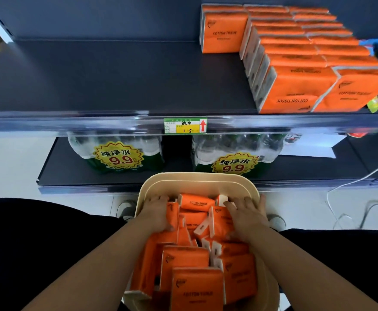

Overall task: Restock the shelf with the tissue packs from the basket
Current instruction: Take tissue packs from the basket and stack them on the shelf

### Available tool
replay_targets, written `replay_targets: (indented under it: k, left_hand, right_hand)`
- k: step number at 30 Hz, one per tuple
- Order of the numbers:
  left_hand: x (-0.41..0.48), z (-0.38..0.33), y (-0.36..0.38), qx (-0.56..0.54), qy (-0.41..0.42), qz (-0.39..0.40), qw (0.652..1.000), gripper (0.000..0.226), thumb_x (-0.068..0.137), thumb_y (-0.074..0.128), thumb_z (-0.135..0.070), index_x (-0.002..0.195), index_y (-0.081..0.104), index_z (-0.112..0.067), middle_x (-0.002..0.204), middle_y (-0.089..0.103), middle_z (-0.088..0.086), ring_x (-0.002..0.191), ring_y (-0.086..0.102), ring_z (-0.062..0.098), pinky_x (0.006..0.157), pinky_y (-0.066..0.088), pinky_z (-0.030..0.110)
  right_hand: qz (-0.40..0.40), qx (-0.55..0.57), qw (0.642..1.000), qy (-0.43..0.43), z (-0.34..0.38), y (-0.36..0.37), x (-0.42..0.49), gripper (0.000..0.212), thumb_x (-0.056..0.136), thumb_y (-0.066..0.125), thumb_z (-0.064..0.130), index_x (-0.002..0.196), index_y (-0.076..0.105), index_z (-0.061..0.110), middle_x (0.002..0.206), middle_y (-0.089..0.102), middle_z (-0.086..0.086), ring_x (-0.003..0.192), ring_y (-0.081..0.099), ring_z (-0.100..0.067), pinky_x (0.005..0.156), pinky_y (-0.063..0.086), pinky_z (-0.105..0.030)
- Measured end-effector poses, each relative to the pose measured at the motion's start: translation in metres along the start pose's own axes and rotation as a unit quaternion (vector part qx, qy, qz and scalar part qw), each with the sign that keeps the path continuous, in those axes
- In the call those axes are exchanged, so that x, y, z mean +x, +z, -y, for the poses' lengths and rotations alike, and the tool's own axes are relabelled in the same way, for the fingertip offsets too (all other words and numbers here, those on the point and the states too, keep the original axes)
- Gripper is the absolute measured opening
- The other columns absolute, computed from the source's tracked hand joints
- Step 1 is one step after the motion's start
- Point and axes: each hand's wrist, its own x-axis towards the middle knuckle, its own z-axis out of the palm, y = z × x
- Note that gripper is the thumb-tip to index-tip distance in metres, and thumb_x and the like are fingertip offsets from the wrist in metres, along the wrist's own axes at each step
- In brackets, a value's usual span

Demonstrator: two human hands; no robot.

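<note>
Head view looks down on a cream basket (197, 178) at 6 o'clock, crammed with orange tissue packs (184, 260) lying at all angles, some flat, some on edge with their white ends up. Both hands are inside it. The left hand (157, 213), at the 10 o'clock side of the basket, has fingers and thumb curled round a pack on edge. The right hand (246, 217), at the 2 o'clock side, lies over several packs with its fingers bent. Whether it has closed on 1 I cannot tell.

These packs look light and soft, with a thin film wrap that is probably a little slick and will dent under a hard squeeze. Taking hold across the 2 broad faces should be safest. Pinching a loose white end flap risks tearing or dropping it.

At 12 o'clock the dark shelf (116, 75) is bare on its left half, while neat rows of stocked packs (295, 63) fill the 1 to 2 o'clock part. A price label (185, 125) sits on the front rail. Below, 2 bundles of bottled water (120, 153) stand on a lower shelf, just behind the basket. A white cable (349, 182) trails across the floor at 3 o'clock. The raised front rail is likely the main thing to lift over.
</note>
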Motion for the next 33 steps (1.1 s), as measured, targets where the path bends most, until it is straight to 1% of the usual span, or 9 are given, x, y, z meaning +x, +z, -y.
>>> replay_targets:
  k: [2, 5, 8, 11, 18, 21, 25, 29, 33]
  left_hand:
    - [-0.001, -0.003, -0.001, 0.039, 0.004, 0.005, 0.999, 0.095, 0.067, 0.083, -0.044, 0.145, 0.032, -0.023, 0.147, 0.032, 0.007, 0.138, 0.026, 0.031, 0.115, 0.025, 0.045]
    - [-0.005, -0.008, -0.004, 0.064, 0.017, -0.008, 0.998, 0.092, 0.065, 0.083, -0.046, 0.140, 0.035, -0.024, 0.145, 0.028, 0.006, 0.138, 0.022, 0.032, 0.114, 0.027, 0.047]
    - [-0.008, -0.012, -0.007, 0.093, 0.039, -0.022, 0.995, 0.087, 0.063, 0.083, -0.048, 0.133, 0.035, -0.027, 0.141, 0.035, 0.004, 0.135, 0.028, 0.028, 0.114, 0.023, 0.047]
    - [-0.011, -0.015, -0.010, 0.092, 0.047, -0.014, 0.995, 0.082, 0.065, 0.083, -0.046, 0.128, 0.035, -0.027, 0.138, 0.044, 0.001, 0.132, 0.036, 0.025, 0.112, 0.025, 0.047]
    - [-0.014, -0.011, -0.019, 0.104, 0.065, 0.003, 0.992, 0.090, 0.067, 0.081, -0.047, 0.141, 0.031, -0.033, 0.142, 0.035, 0.003, 0.137, 0.024, 0.029, 0.111, 0.020, 0.049]
    - [-0.015, -0.010, -0.022, 0.099, 0.070, 0.015, 0.992, 0.081, 0.072, 0.075, -0.046, 0.141, 0.034, -0.037, 0.140, 0.036, 0.003, 0.136, 0.024, 0.029, 0.112, 0.017, 0.051]
    - [-0.016, -0.008, -0.022, 0.093, 0.069, 0.017, 0.993, 0.079, 0.073, 0.074, -0.046, 0.142, 0.035, -0.038, 0.143, 0.036, 0.003, 0.137, 0.025, 0.030, 0.115, 0.015, 0.053]
    - [-0.019, -0.006, -0.025, 0.083, 0.080, 0.017, 0.993, 0.070, 0.076, 0.073, -0.043, 0.137, 0.039, -0.038, 0.142, 0.039, 0.000, 0.137, 0.025, 0.029, 0.115, 0.015, 0.054]
    - [-0.026, -0.008, -0.034, 0.072, 0.099, 0.013, 0.992, 0.053, 0.079, 0.069, -0.036, 0.127, 0.049, -0.038, 0.132, 0.045, -0.003, 0.131, 0.027, 0.026, 0.111, 0.015, 0.050]
  right_hand:
    - [0.008, -0.010, 1.000, -0.003, 0.001, 0.002, 0.003, 0.095, 0.073, 0.060, 0.070, 0.150, 0.017, 0.033, 0.155, 0.024, 0.002, 0.141, 0.016, -0.031, 0.105, -0.014, -0.070]
    - [0.019, 0.008, 1.000, -0.004, 0.003, 0.004, 0.009, 0.086, 0.073, 0.063, 0.063, 0.146, 0.025, 0.035, 0.149, 0.035, 0.007, 0.140, 0.019, -0.031, 0.099, -0.020, -0.072]
    - [0.032, 0.023, 0.999, 0.002, 0.003, 0.000, 0.010, 0.077, 0.075, 0.065, 0.054, 0.141, 0.031, 0.033, 0.142, 0.045, 0.006, 0.138, 0.021, -0.031, 0.101, -0.018, -0.072]
    - [0.043, 0.025, 0.999, 0.008, 0.004, -0.006, 0.007, 0.081, 0.074, 0.068, 0.049, 0.142, 0.028, 0.029, 0.138, 0.048, 0.002, 0.139, 0.023, -0.031, 0.105, -0.014, -0.071]
    - [0.053, 0.030, 0.998, 0.005, 0.002, -0.010, 0.006, 0.096, 0.069, 0.073, 0.052, 0.147, 0.022, 0.027, 0.149, 0.032, -0.007, 0.140, 0.024, -0.031, 0.107, -0.011, -0.070]
    - [0.059, 0.031, 0.998, -0.010, -0.001, -0.009, 0.006, 0.088, 0.072, 0.067, 0.050, 0.147, 0.026, 0.030, 0.151, 0.028, -0.007, 0.141, 0.019, -0.031, 0.107, -0.011, -0.070]
    - [0.051, 0.068, 0.996, -0.011, -0.003, -0.012, 0.003, 0.073, 0.080, 0.060, 0.034, 0.144, 0.027, 0.030, 0.151, 0.033, -0.003, 0.143, 0.017, -0.030, 0.108, -0.013, -0.068]
    - [0.053, 0.095, 0.994, 0.003, -0.001, -0.019, -0.004, 0.058, 0.087, 0.052, 0.025, 0.140, 0.029, 0.028, 0.137, 0.051, 0.000, 0.135, 0.036, -0.027, 0.111, -0.013, -0.065]
    - [0.052, 0.095, 0.994, -0.003, -0.003, -0.023, -0.005, 0.052, 0.088, 0.056, 0.030, 0.137, 0.036, 0.030, 0.133, 0.053, 0.003, 0.127, 0.047, -0.025, 0.112, -0.006, -0.066]
